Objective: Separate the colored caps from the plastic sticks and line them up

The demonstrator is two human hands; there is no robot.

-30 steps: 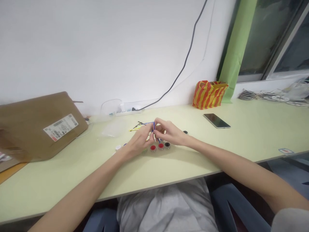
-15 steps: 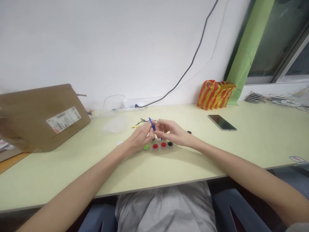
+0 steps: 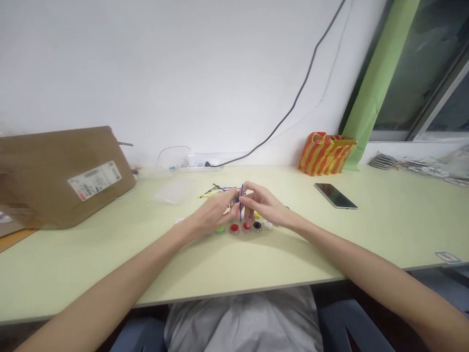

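Note:
A thin blue plastic strip (image 3: 241,211) stands almost upright between my hands, above the middle of the table. My left hand (image 3: 220,209) is closed, its fingertips pinching at the strip's middle from the left. On the other side, the thumb and index finger of my right hand (image 3: 264,203) pinch the strip too. Just below my hands sits a cluster of small round clear-rimmed pieces: a green one (image 3: 219,229), red ones (image 3: 234,228), a black one (image 3: 257,225) and a white one (image 3: 268,225). My fingers partly cover the cluster and the strip.
Thin yellow, black and blue strips (image 3: 216,189) lie behind my hands. A clear plastic bag (image 3: 174,192) and a power strip (image 3: 200,167) are farther back. A cardboard box (image 3: 54,181) stands left; a phone (image 3: 335,195) and a striped bag (image 3: 325,155) are right.
The blue strip has turned from a leftward slant to nearly upright. My right hand's fingers have shifted on it, with the lower fingers now reaching down near the red pieces. The camera view has tilted slightly.

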